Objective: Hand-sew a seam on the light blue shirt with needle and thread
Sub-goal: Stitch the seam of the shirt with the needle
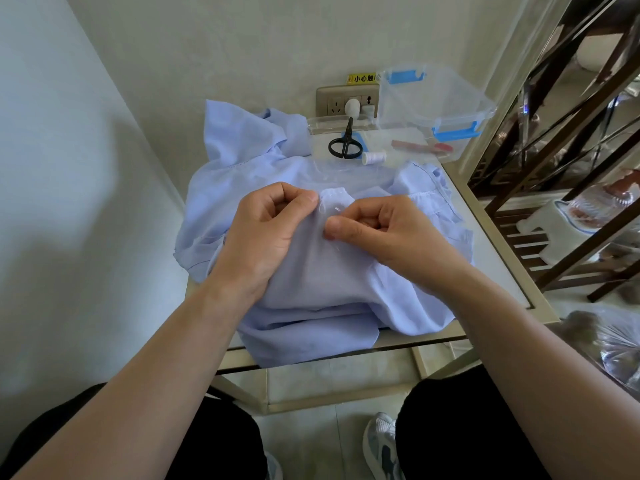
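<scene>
The light blue shirt [311,271] lies bunched over a small glass table [498,258]. My left hand [266,233] pinches a raised fold of the shirt at a stitched edge [334,195], fingers curled. Just to the right of that fold, my right hand [388,230] has its thumb and curled fingers closed together against the cloth. A short bit of white thread [323,207] shows at the fold. The needle itself is too small to make out. A white thread spool [374,157] lies behind the shirt.
Black scissors [344,145] lie on a clear lid at the back. A clear plastic box with blue clips [436,98] stands at the back right, against the wall socket [346,100]. A dark wooden rack [554,185] stands right of the table. My knees are below the table's front edge.
</scene>
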`<state>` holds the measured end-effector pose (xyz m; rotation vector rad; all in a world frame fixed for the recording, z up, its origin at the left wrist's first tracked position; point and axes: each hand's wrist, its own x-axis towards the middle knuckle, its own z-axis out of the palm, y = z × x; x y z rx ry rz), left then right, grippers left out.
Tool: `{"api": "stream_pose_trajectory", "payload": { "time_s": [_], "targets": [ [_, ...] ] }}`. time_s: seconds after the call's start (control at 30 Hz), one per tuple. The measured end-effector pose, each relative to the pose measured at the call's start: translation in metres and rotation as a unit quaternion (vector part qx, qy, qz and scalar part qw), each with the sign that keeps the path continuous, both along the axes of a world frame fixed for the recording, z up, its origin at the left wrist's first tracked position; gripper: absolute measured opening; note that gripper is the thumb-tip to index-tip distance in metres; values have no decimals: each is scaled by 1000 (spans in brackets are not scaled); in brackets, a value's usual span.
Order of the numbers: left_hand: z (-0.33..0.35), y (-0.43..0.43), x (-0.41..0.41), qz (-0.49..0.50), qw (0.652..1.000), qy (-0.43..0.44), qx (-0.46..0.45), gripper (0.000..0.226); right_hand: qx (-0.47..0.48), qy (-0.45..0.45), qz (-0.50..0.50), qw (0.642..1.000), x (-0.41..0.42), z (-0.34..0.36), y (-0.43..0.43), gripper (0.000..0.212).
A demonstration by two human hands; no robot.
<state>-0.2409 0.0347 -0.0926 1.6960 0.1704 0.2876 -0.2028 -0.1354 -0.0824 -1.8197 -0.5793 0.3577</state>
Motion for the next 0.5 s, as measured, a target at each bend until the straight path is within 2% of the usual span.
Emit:
{"api": "stream_pose_trajectory", "payload": {
  "time_s": [0.3,0.5],
  "targets": [
    [1,-2,0,8,1000,-15,7,25,21,-51,-54,997,-1,-9,9,18],
    [1,-1,-1,5,1000,-8,12,23,21,-51,-43,998,-1,-6,9,10]
  ]
}}
